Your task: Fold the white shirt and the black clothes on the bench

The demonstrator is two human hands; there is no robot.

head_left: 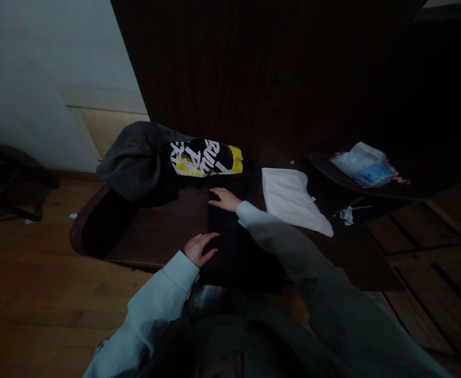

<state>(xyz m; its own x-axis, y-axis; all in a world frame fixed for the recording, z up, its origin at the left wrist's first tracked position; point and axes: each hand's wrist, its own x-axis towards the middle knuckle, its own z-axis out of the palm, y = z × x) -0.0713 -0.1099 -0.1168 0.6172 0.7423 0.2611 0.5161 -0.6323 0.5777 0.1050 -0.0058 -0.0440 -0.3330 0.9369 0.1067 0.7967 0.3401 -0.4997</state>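
Note:
A folded black garment [236, 247] lies lengthwise on a dark low wooden table [155, 231] in front of me. My left hand [199, 248] rests flat on its near left edge, fingers stretched out. My right hand [224, 199] lies flat on its far end, fingers extended to the left. Both arms wear pale blue sleeves. Neither hand grips anything.
Beyond the garment sit a black shirt with white and yellow print [204, 157] and a grey garment [136, 160]. A white folded cloth [293, 199] lies to the right. A plastic packet [364, 164] rests further right. A dark headboard [277, 73] stands behind; wooden floor lies left.

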